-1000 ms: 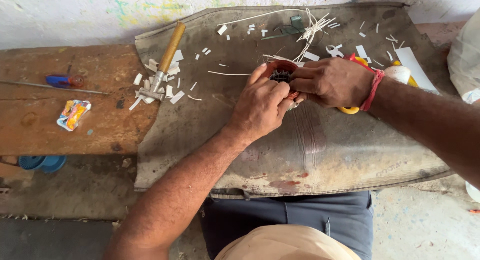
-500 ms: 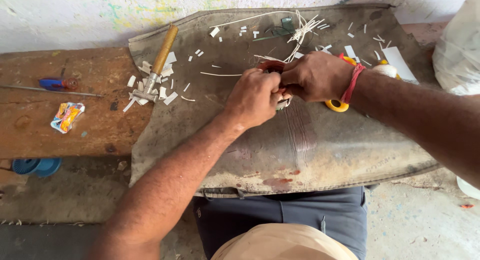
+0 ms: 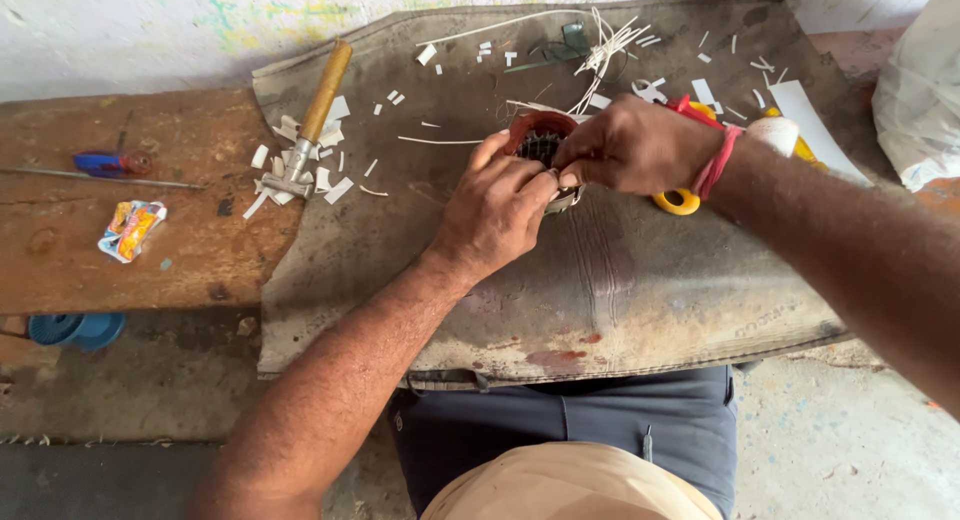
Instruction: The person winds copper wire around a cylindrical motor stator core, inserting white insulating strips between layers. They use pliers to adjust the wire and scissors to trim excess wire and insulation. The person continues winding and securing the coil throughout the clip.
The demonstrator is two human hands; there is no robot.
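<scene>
Both hands clamp one small round motor core (image 3: 541, 140); left hand (image 3: 495, 212) near, right hand (image 3: 632, 146) far. Yellow-handled scissors (image 3: 682, 198) lie just right on the grey mat (image 3: 640, 280).

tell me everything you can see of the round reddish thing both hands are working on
The round reddish ring-shaped part shows only its far rim, a copper-red band curving around a dark, ribbed centre; a bit of grey metal shows at its lower right side. It sits on the worn grey rubber mat, near the middle. The left hand covers its near side, fingers on the rim, and the right hand pinches at its right edge. Most of it is hidden, so its full shape cannot be told.
</scene>
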